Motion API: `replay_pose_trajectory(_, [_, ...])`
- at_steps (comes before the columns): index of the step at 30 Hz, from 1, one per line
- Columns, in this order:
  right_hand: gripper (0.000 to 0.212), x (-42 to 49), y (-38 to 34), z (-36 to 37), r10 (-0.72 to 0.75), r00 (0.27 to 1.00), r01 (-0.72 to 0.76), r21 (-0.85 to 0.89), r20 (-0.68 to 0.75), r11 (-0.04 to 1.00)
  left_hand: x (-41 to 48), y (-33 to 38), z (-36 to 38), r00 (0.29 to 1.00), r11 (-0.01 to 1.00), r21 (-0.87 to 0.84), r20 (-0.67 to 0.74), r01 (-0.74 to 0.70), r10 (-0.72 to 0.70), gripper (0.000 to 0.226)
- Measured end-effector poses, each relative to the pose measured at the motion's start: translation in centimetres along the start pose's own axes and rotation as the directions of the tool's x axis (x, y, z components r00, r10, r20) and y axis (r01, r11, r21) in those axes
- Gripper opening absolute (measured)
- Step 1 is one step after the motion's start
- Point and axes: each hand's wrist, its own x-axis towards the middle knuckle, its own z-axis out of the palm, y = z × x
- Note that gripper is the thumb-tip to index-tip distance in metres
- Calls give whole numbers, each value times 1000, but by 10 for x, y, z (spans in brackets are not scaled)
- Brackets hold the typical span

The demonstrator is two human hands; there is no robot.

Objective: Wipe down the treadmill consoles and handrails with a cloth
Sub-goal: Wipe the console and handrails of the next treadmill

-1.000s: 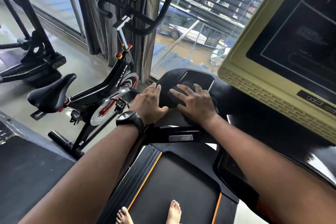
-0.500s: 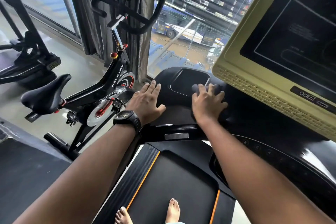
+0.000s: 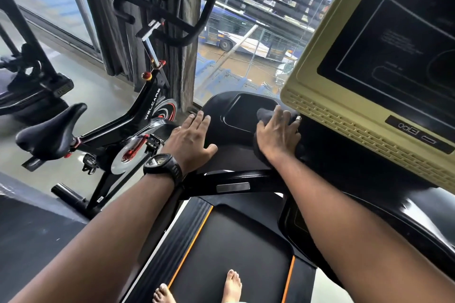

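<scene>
Just two hands (image 3: 190, 138) (image 3: 278, 134), one cloth (image 3: 264, 113).

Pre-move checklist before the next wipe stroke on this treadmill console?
1. Cloth in right hand: ok, bunched, gripped at the console tray's right edge.
2. Left hand braced: ok, flat on the console's left edge.
3. Tray clean: cannot tell.
4. Handrail wiped: cannot tell; neither hand touches it.
5. Belt stopped: cannot tell.
</scene>
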Motion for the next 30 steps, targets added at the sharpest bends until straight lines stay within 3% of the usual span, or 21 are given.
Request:
replay_pose_trajectory(4, [51,24,-11,-5,83,996,-83,1,44,997,-1,0,-1,1000,1000,-1,0,2,-2,81])
replay_pose_trajectory(10, [72,-17,-5,8,26,999,-28,-145,-19,989,1,2,-2,1000,1000,-14,-2,18,-18,81])
replay_pose_trajectory(17, [37,36,-4,-6,5,1000,-5,-3,-25,1000,0,1,-1,1000,1000,-7,-8,14,-14,81])
replay_pose_trajectory(19, [45,37,-6,-9,36,999,-36,-7,11,999,-1,2,-1,1000,1000,-5,-9,14,-14,81])
replay_pose_trajectory(21, [67,17,-9,-6,54,995,-50,-50,81,997,-1,2,-2,1000,1000,-6,-7,17,-17,80])
replay_pose_trajectory(23, [75,-2,-4,1,6,997,0,-88,74,996,-1,1,-2,1000,1000,-8,-10,17,-17,80])
replay_pose_trajectory(26, [60,19,8,-4,-47,998,49,-59,41,997,-1,2,-2,1000,1000,-7,-4,9,-9,80])
replay_pose_trajectory(30, [43,51,2,-17,47,995,-49,18,90,999,-2,3,-3,1000,1000,2,-2,15,-15,80])
